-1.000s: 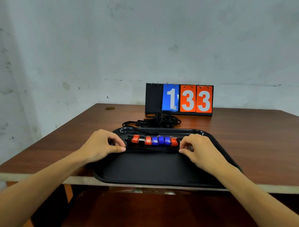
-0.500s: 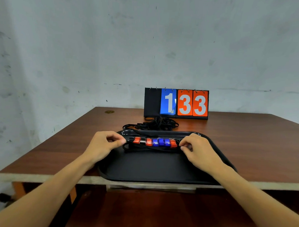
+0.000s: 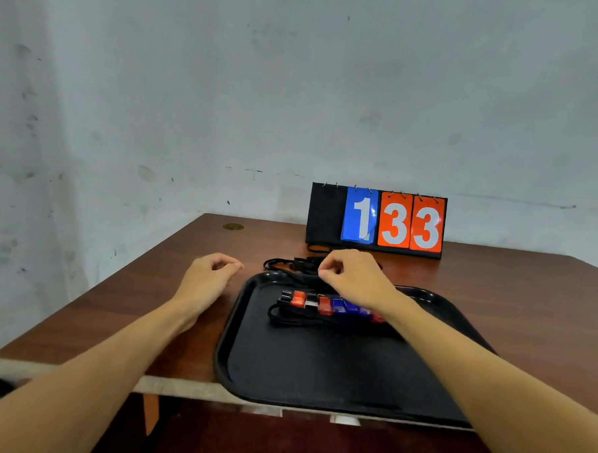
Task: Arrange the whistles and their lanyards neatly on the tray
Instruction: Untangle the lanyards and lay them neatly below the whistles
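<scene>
- Step in hand: we judge the task to be well along. The whistles, red and blue, lie side by side in one row across the far half of the black tray. A gathered bundle of cords stretches along the near side of the row.
- Right hand: it reaches over the row toward the upper centre of the frame, and its forearm covers the row's right end. Its fingers curl down onto the loose lanyards, a black tangle lying over the tray's far rim and out onto the bench. We cannot tell whether a cord is already pinched.
- Left hand: it rests on the bench just left of the tray. The fingers are loosely curled with the thumb near the forefinger, and nothing is visible in them.
- Next move, as we judge it: draw the tangle onto the tray and lay it straight beside the row. This calls for a light pinch and a slow pull. The cords are probably tied to the whistles, so a sharp tug could skew the row. The idle hand could steady the row.
- Surroundings: a flip scoreboard showing 1 and 33 stands upright near the wall, just behind the tangle, and leaves little room there for a backward sweep. A small brass-coloured disc sits at the bench's far left, well apart.
- In the way: black cords against a black tray are hard to tell apart, and the reaching forearm hides part of the row.
</scene>
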Tool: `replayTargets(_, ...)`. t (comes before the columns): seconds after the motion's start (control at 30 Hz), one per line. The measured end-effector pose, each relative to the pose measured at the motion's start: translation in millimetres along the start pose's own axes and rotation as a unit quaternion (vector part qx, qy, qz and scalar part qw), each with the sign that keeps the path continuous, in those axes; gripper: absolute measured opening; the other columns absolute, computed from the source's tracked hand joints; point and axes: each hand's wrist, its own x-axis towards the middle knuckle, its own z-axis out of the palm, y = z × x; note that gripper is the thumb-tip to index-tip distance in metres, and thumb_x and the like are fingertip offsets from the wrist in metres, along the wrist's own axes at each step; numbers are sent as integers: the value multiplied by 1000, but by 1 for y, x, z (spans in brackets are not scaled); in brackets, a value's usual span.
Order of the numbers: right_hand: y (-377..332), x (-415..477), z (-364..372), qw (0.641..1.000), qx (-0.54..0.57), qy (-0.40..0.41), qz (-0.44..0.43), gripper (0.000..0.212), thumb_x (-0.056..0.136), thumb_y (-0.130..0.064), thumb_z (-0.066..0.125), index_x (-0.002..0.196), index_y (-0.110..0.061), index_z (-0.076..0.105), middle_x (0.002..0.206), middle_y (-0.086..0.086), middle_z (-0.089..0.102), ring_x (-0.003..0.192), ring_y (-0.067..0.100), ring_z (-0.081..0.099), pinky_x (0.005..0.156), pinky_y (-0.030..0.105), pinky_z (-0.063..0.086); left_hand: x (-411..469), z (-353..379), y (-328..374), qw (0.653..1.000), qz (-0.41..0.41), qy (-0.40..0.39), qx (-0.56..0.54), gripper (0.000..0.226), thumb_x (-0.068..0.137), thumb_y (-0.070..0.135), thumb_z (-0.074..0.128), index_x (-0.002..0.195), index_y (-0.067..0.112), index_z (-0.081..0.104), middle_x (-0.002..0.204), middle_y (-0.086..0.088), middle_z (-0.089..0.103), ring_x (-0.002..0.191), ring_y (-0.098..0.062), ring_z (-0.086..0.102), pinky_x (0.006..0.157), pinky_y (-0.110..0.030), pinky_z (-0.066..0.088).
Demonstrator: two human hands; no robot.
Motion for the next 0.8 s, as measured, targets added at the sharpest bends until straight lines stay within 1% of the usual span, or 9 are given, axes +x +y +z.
replayTargets(0.1,-8,31,15,999,-8,-42,7,18,86,-24,67,99,-13,71,92,1,68,84,11,61,76,20,45,8,10,-5,996,-10,2,85,14,93,23,53,93,23,67,100,4,65,93,-15,59,83,-31,45)
replayTargets(0.2,-11,55,32,993,-50,-100,23,26,80,-33,73,98,-14,71,84,-4,63,83,12,60,75,24,46,10,11,-7,995,-21,-7,94,12,92,30,52,93,26,63,100,7,64,94,-15,59,89,-37,49)
replayTargets(0.27,-12,64,43,990,-86,-111,28,30,77,-34,76,98,-13,71,83,-3,61,81,15,61,75,29,50,11,10,-8,996,-16,-8,88,13,91,34,51,94,27,62,99,7,64,92,-15,59,89,-38,50)
replayTargets(0.37,-14,66,50,991,-107,-76,28,24,81,-26,74,101,-15,74,93,3,69,85,19,64,82,36,54,12,9,-10,996,-18,-14,85,16,91,39,50,94,28,61,98,7,64,91,-16,60,89,-39,49)
replayTargets(0.47,-13,63,44,995,-95,-33,14,17,85,-27,68,98,-17,75,98,1,71,89,18,64,89,39,52,12,10,-9,996,-19,-18,81,16,91,40,50,95,29,61,96,5,65,89,-16,60,88,-38,49)
replayTargets(0.57,-17,63,28,997,-71,1,16,16,89,-32,62,92,-21,73,94,-5,68,93,17,60,99,45,42,8,9,-5,998,-7,-8,58,12,92,31,52,90,25,63,90,3,66,85,-15,61,82,-33,50)
replayTargets(0.63,-22,60,13,1000,-24,2,11,16,93,-31,57,90,-22,69,93,-5,69,94,17,61,100,48,40,3,4,-2,1000,5,8,22,14,91,21,55,84,22,66,85,3,67,80,-16,62,77,-30,50)
replayTargets(0.73,-34,50,-14,999,20,13,-21,20,97,-27,49,86,-22,65,80,-12,67,87,12,63,97,45,42,-7,-6,6,999,22,40,-23,14,92,18,55,84,19,67,81,2,66,73,-15,62,66,-21,45)
replayTargets(0.8,-45,41,-33,998,44,17,-46,21,98,-25,46,87,-22,64,76,-13,64,81,5,61,89,34,44,-10,-11,18,998,41,49,-30,12,93,15,54,89,18,66,80,0,63,66,-12,58,60,-17,40)
